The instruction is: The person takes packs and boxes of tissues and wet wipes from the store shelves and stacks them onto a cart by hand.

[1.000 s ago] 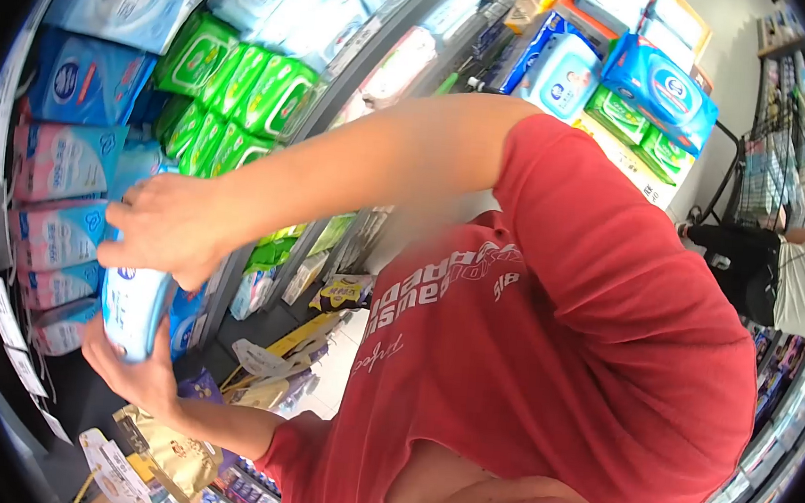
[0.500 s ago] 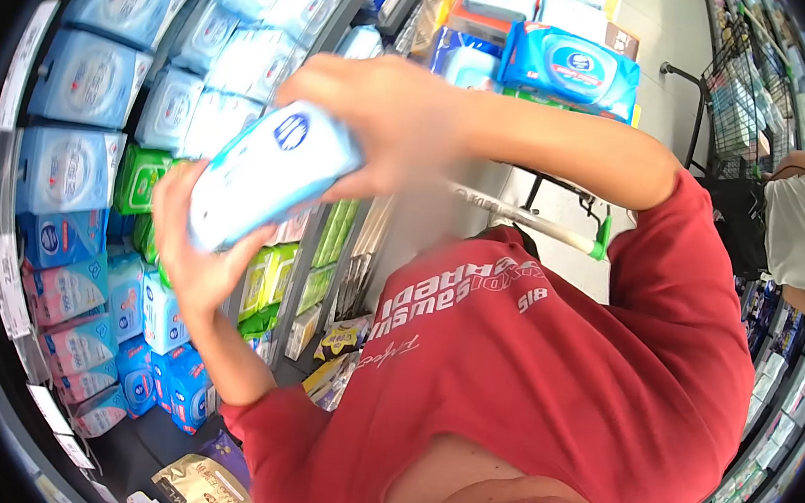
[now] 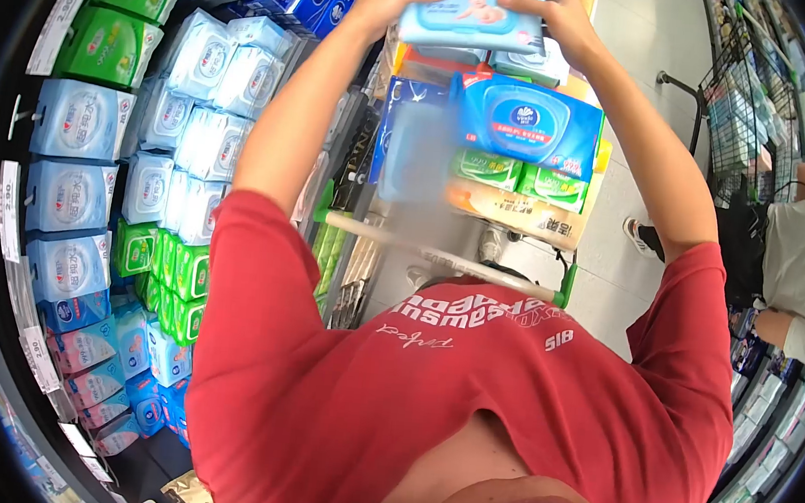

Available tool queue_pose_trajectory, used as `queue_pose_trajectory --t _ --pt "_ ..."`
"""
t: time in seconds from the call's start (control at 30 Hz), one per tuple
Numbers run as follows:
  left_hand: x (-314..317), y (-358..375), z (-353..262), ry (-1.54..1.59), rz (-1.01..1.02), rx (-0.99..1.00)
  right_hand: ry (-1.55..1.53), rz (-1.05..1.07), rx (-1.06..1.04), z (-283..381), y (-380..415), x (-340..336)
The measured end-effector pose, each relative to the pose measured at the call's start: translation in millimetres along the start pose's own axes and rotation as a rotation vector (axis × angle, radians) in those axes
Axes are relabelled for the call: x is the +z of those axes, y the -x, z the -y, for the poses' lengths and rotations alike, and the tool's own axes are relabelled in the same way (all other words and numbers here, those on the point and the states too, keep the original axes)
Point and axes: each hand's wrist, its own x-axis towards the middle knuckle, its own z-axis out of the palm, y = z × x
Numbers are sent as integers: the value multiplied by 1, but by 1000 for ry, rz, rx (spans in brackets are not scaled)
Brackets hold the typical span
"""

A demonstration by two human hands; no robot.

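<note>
A light-blue pack of wet wipes (image 3: 477,19) with a baby picture is held at the top of the view, above the far end of a loaded shopping cart. My left hand (image 3: 389,0) grips its left end, thumb laid over the front. At the opposite end, my right hand (image 3: 563,18) is closed on it in the same way. Below the pack lies a larger blue wipes pack (image 3: 526,124) on the cart's load. Green packs (image 3: 489,170) and a yellowish package (image 3: 519,213) show under that.
The cart's handle (image 3: 440,254) with green ends crosses in front of my red shirt. Shelves of light-blue packs (image 3: 71,197) and green packs (image 3: 111,44) line the left. At right a person with a black bag (image 3: 739,235) stands near a wire cart (image 3: 750,99).
Both hands have carried the wipes pack from beside the left shelves up and right, over the cart. Its baby-picture face now shows. The view has shifted, bringing more of the cart's load into sight.
</note>
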Motion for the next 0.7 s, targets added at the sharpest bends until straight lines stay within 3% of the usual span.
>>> queue_pose_trajectory --t 0.13,0.2,0.23,0.27,0.3,0.33,0.47,0.57,0.6,0.67,0.7 --pt "21 -54 28 58 51 -29 23 -63 127 -8 -18 -20" --pt "27 -72 44 133 73 -64 19 -101 104 -10 -20 -21" --pt "29 -81 62 140 61 -19 204 -161 -25 -22 -26 -23" --pt "32 -86 79 146 46 27 199 -148 -20 -33 -27 -23" --pt "40 -91 96 -255 -216 -34 383 -248 -51 -45 -27 -21" --pt "46 -88 97 -262 -225 -38 567 -352 -88 -50 -28 -20" --pt "55 -72 108 -31 -291 129 603 -364 -131 -51 -23 -20" --pt "51 -75 127 -531 -515 33 719 -353 -108 -54 -32 -30" --pt "46 -71 135 -527 -519 34 771 -357 -139 -57 -33 -35" --pt "32 -51 129 -123 -297 -39 798 -353 -46 -51 -28 -45" --pt "30 -32 125 -121 -303 -43 808 -326 -72 -51 -24 -54"
